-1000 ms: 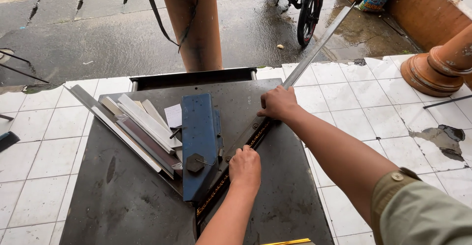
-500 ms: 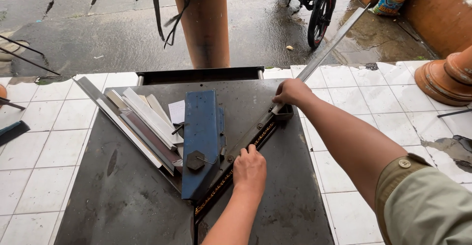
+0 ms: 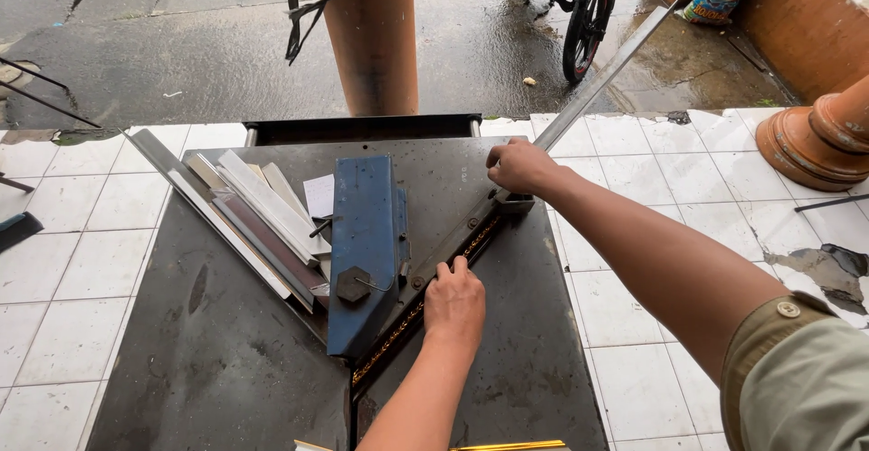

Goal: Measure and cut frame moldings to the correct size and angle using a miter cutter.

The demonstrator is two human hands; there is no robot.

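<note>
A dark metal cutting table (image 3: 226, 360) carries a blue blade housing (image 3: 367, 243) in its middle. A long grey moulding strip (image 3: 602, 80) runs diagonally from the far right down into the angled guide beside a dark strip with gold ornament (image 3: 407, 320). My right hand (image 3: 520, 166) grips the grey strip where it meets the guide. My left hand (image 3: 455, 302) lies flat, pressing on the ornamented strip just right of the blue housing.
Several cut strips and offcuts (image 3: 262, 220) lie left of the housing. A brown post (image 3: 371, 35) stands behind the table, a motorbike wheel (image 3: 584, 21) on wet pavement beyond. Terracotta pots (image 3: 815, 134) sit far right on white floor tiles (image 3: 54, 234).
My right hand has stayed on the strip at the guide while my left hand slid slightly up along the ornamented strip. The camera view shifted a little.
</note>
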